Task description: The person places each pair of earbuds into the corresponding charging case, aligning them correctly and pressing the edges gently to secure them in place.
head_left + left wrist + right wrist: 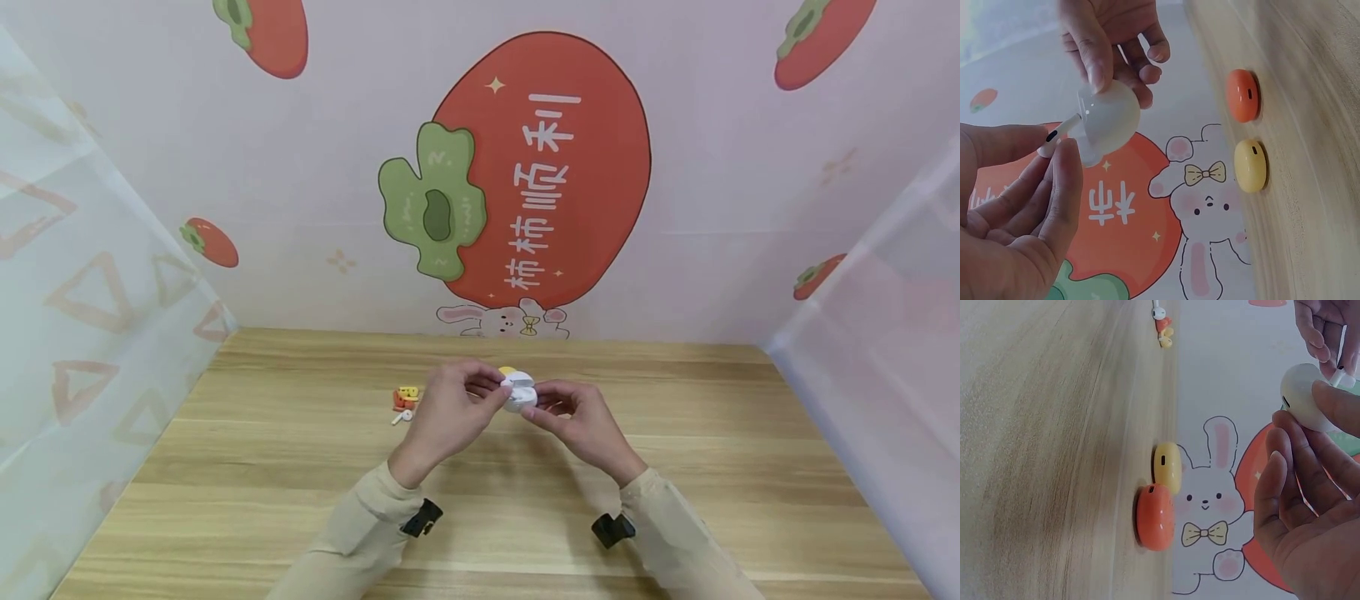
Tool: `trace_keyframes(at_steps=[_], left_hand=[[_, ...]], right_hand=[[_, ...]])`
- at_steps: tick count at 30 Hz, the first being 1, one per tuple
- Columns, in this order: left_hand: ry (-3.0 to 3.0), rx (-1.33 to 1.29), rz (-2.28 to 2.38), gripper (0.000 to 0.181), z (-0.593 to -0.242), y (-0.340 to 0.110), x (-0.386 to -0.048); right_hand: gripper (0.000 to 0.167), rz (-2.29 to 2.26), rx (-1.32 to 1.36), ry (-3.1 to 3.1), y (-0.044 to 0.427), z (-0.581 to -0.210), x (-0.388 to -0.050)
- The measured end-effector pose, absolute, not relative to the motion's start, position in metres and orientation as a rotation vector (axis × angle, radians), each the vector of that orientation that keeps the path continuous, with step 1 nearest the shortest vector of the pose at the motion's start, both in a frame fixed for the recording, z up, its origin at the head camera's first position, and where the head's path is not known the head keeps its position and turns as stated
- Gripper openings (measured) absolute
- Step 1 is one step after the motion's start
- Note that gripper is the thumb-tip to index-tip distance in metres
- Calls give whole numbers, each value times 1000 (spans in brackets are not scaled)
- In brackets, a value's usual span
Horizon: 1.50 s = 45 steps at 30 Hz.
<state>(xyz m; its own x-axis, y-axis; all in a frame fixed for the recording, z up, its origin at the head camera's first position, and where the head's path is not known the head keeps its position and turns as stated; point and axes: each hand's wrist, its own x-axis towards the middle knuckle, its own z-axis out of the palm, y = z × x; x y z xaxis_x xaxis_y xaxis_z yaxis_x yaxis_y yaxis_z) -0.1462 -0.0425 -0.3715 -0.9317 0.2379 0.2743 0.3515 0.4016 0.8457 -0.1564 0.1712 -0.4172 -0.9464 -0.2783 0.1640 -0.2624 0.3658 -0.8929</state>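
Note:
A white earbud case (520,402) with its lid raised is held by the right hand (581,418), between thumb and fingers. In the left wrist view the left hand (1029,209) pinches a white earbud (1059,135) by thumb and fingertips. The earbud's stem points at the opening of the white case (1113,119); whether the two touch I cannot tell. Seen from the right wrist, the rounded back of the case (1300,394) rests against the fingers, and the inside is hidden.
An orange case (1243,95) and a yellow case (1250,165) stand closed on the wooden table (300,483), beyond the hands. Loose earbuds lie left of the left hand: a white earbud (403,417), orange earbuds (402,402) and yellow earbuds (408,392). A printed backdrop (322,167) rises behind the table.

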Motion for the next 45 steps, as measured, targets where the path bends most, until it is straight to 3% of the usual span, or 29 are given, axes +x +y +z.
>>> trace_keyframes(at_steps=[45], left_hand=[[-2454,-547,-984,5,-380,-15,-139]], right_hand=[[24,-1686,-563,2617,161,-415,-158]])
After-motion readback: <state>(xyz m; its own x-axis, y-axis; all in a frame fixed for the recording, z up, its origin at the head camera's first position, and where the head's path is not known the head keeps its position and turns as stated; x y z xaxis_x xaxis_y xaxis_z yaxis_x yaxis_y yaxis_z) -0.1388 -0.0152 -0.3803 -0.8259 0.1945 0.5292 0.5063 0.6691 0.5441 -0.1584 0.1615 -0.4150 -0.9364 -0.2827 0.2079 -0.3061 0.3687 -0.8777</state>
